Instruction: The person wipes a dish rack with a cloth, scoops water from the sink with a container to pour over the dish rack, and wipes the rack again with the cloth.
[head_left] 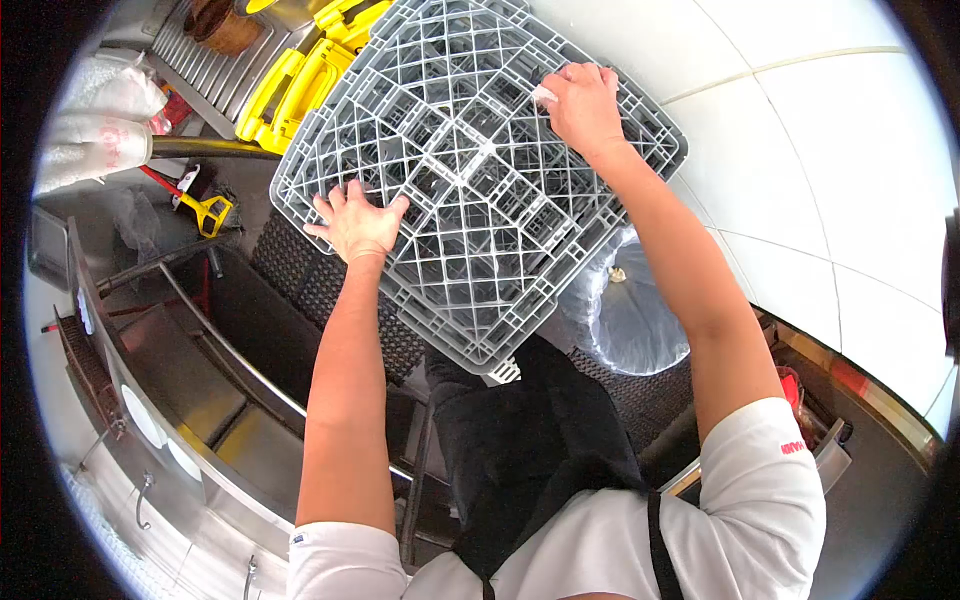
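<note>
White shirt [560,545] nearest, left hand [360,225] fingers spread wide, right hand [585,115] fingers hooked into gray rack [461,181], likely steadying step, next move calls for even two-handed support

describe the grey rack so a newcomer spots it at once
Start at the white tiled wall. Beside it, under the left hand and right hand, is the grey rack. Unlike the yellow plastic nearby, it has a broad grey lattice face.

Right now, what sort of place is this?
Probably a commercial kitchen's dishwashing area: there's a grey plastic lattice rack, a ridged metal drainboard and a textured black floor mat.
</note>
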